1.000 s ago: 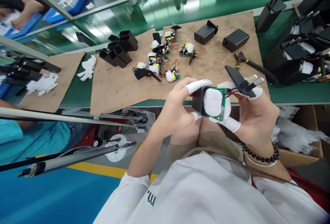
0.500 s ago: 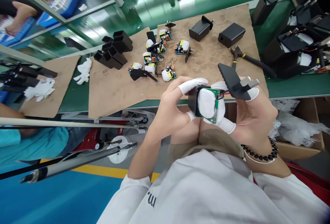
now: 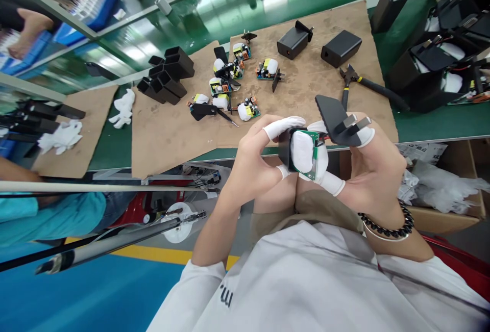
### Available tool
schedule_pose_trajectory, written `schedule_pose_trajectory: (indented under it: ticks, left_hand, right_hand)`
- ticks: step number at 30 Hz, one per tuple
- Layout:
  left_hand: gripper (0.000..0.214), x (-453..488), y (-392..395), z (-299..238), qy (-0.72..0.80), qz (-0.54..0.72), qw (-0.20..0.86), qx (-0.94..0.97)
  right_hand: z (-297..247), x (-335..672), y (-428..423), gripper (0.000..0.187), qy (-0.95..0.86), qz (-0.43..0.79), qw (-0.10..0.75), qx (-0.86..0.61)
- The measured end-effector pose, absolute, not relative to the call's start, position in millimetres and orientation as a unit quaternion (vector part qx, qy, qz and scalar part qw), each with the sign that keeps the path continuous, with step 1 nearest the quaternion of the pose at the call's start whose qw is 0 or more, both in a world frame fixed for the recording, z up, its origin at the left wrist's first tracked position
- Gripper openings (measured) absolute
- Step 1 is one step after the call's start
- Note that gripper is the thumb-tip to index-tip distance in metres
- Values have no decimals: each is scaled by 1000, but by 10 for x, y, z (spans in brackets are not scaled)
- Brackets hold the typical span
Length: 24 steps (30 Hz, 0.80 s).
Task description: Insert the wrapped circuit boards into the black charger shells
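Note:
My left hand (image 3: 260,161), with white finger cots on thumb and finger, is wrapped round a black charger housing (image 3: 284,149). Partly inside the housing's open end sits a green circuit board (image 3: 314,154) topped by a white padded lump (image 3: 302,151). My right hand (image 3: 373,169), also in finger cots, pinches the board at its outer end. A black plug cover (image 3: 334,120) with two metal prongs rests against the fingers of that hand, joined to the board by short wires. How deep the board reaches inside is hidden.
Cardboard (image 3: 172,138) covers the green bench, holding several circuit boards (image 3: 248,109), empty housings (image 3: 168,74), closed chargers (image 3: 341,49) and cutting pliers (image 3: 350,79). More housings (image 3: 424,69) stand at right. A box of plastic bags (image 3: 444,186) is below. A co-worker's sleeve (image 3: 19,214) shows at left.
My right hand has shifted slightly left towards my left hand, and the board sits a little deeper in the housing. The plug cover moved left with it.

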<state>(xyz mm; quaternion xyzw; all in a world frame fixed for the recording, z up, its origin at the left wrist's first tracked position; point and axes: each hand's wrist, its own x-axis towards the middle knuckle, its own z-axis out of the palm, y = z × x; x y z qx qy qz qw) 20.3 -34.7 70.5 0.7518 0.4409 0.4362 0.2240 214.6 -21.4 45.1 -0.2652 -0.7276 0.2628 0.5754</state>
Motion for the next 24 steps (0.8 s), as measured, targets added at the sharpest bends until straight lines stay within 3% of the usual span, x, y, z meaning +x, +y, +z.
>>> schedule_pose_trajectory:
  ticks: [7,14,17,21,24]
  left_hand:
    - [54,205,-345,670,444,444,219,747]
    - [54,186,-348,679,448,441,220,746]
    - [55,174,-328,648,464,425,239,739]
    - [64,134,-254,513,493,391,350,694]
    - [78,101,-197,418,492,365,478,630]
  right_hand:
    - [471,2161,-205,36,-757,193,561,-273]
    - [525,2134,-245,33,-770,171,536,-301]
    - [494,2153,-205,43,-783,206,489,-324]
    - [408,2330,27,79,-797,360,385,-296]
    - [410,2505,253,76,-741,449,398,-301]
